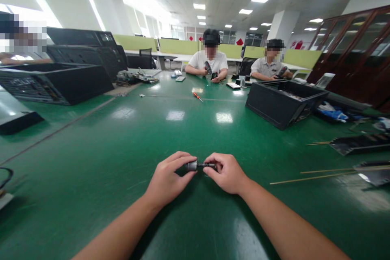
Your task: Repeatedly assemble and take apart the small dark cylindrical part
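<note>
Holding a shafted metal cylinder (192, 165) over the near part of the green table (189, 138), pinched at its thick left end by thumb and fingers of the left hand (167, 174), and toward its thin right end by thumb and forefinger of the right hand (228, 171), with both grips closed to its thickness. Lying lengthwise left to right, with slim shaft (200, 165) pointing right. Beyond, to the right, seeing an open-topped black computer case (271, 105); farther, an orange-handled screwdriver (196, 96), aimed near and right.

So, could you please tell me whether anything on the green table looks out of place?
Nothing stands out strongly; only the orange screwdriver looks slightly stray, lying loose and slanted on the table, with nobody holding it.
</note>
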A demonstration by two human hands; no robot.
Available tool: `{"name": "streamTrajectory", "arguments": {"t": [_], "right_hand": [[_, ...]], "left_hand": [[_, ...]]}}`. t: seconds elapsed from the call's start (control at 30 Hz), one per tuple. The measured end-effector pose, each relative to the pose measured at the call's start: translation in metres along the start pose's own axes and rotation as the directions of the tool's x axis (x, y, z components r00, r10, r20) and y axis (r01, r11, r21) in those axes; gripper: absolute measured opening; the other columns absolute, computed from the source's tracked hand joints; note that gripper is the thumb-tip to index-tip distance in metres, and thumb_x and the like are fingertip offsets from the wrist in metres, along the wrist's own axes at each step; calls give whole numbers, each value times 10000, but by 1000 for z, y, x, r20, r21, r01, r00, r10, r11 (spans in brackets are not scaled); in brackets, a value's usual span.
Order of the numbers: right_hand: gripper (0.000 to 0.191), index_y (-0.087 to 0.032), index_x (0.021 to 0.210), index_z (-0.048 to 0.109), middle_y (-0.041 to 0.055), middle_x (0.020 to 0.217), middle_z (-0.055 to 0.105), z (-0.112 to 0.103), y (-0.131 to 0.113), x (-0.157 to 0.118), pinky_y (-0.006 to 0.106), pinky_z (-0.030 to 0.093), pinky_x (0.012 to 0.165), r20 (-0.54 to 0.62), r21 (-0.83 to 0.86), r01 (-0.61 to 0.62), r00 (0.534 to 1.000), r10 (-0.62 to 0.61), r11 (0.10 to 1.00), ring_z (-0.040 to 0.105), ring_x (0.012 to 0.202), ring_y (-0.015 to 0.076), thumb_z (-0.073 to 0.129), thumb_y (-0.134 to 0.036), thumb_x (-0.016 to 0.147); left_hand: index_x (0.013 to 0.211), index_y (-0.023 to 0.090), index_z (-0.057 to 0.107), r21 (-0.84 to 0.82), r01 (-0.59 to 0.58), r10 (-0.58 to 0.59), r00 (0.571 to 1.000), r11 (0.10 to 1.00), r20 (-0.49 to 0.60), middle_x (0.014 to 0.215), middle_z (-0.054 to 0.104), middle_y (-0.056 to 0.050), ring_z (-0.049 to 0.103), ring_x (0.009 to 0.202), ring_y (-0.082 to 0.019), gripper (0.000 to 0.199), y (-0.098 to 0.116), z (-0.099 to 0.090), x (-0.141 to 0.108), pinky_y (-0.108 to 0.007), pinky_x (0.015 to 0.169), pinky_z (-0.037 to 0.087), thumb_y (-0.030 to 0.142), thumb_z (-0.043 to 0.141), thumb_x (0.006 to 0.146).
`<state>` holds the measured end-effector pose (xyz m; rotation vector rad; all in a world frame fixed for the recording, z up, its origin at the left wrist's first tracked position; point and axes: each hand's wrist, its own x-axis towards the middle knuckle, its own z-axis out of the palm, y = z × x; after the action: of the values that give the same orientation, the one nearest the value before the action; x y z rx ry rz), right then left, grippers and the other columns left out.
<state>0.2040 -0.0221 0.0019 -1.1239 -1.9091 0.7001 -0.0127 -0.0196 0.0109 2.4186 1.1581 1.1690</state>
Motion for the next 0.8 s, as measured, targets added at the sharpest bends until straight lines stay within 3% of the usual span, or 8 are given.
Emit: {"name": "streamTrajectory", "arguments": {"t": [0.8], "right_hand": [[165, -169, 874, 696, -84, 490, 383, 1, -1, 1, 234, 268, 487, -29, 41, -54, 998, 56, 998, 331, 443, 87, 663, -324, 827]], "left_hand": [[1029, 213, 717, 27, 4, -2, 998, 1000, -66, 1005, 693, -49, 655, 914, -157, 190, 2, -4, 2, -256, 834, 535, 236, 663, 848]]}}
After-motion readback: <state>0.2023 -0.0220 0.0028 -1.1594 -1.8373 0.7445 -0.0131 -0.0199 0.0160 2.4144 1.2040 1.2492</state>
